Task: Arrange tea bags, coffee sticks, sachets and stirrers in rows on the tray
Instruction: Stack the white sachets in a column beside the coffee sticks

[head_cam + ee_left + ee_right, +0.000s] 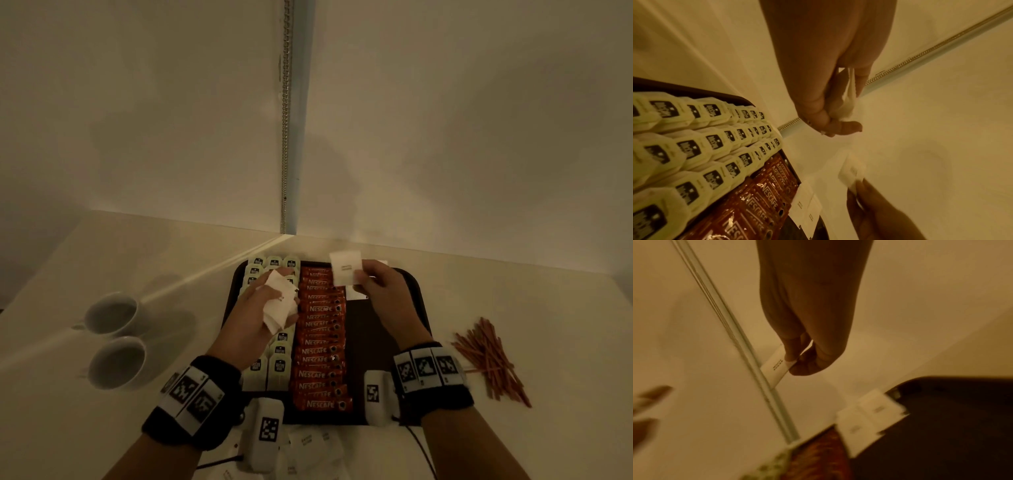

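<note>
A dark tray (407, 318) holds rows of pale green tea bags (279, 366) on its left and a column of red Nescafe coffee sticks (320, 342) in the middle. Two white sachets (869, 417) lie at the tray's far edge, right of the sticks. My left hand (263, 301) holds a small stack of white sachets (279, 301) above the tea bags. My right hand (376, 284) pinches one white sachet (346, 270) above the far end of the tray. The same sachet (774, 368) shows between thumb and fingers in the right wrist view.
Two white cups (114, 342) stand left of the tray. A loose pile of brown stirrers (489, 359) lies on the table to the right. More white sachets (315, 445) lie on the table in front of the tray. Walls meet in a corner just behind.
</note>
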`<state>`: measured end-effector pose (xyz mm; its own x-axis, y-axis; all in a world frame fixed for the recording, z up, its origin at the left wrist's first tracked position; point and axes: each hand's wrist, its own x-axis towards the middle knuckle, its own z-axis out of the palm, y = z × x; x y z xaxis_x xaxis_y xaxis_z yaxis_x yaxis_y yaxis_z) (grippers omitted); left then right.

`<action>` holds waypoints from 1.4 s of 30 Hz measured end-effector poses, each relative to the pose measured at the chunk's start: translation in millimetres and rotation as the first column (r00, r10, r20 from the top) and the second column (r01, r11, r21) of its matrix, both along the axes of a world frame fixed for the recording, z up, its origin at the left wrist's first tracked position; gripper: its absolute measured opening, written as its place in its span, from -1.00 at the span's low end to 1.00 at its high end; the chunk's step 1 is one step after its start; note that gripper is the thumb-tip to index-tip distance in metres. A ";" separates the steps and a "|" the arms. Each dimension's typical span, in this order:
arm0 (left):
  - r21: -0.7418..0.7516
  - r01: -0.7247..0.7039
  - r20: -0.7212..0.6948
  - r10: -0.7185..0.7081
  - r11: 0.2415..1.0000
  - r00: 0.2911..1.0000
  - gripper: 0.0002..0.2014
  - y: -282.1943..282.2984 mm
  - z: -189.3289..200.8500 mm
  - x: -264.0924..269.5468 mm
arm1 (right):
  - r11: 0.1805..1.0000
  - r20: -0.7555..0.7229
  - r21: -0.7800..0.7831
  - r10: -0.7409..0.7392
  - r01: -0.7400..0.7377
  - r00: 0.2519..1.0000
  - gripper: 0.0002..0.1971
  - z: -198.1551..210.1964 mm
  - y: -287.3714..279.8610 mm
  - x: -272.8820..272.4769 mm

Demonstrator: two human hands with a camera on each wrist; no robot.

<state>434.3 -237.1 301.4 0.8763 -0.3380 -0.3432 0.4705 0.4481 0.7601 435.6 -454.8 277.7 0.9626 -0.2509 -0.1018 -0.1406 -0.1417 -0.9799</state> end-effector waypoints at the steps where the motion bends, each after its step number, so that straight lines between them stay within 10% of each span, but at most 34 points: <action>1: 0.004 -0.014 -0.013 0.014 1.000 1.000 -0.62 1.7 -2.6 0.8 | 0.996 -0.022 -0.072 -0.057 0.056 0.998 -0.78 -11.1 -14.0 3.8; 7: 0.010 -0.094 -0.021 0.094 0.996 0.995 -0.62 7.0 -11.4 4.0 | 0.874 -0.137 -0.351 -0.404 0.337 0.905 -0.83 -73.7 -81.5 18.8; 32: 0.066 -0.213 -0.070 0.217 0.975 0.974 -0.75 0.2 -13.4 10.6 | 0.806 -0.220 -0.493 -0.480 0.327 0.849 -0.75 -95.6 -69.1 34.4; 37: 0.084 -0.207 0.008 0.207 0.975 0.978 -0.83 -3.6 -10.1 10.8 | 0.986 -0.110 -0.164 -0.010 -0.008 0.994 -0.80 -16.8 -6.6 27.6; 42: 0.100 -0.203 0.099 0.194 0.974 0.976 -0.84 -6.4 -10.0 6.0 | 0.921 -0.032 -0.033 0.387 -0.388 0.921 -0.75 26.8 49.0 6.8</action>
<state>440.3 -243.5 291.3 0.9505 -0.1193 -0.2869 0.3097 0.4382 0.8439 442.4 -405.7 304.5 0.9827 0.1373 -0.1243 -0.0910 -0.2271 -0.9696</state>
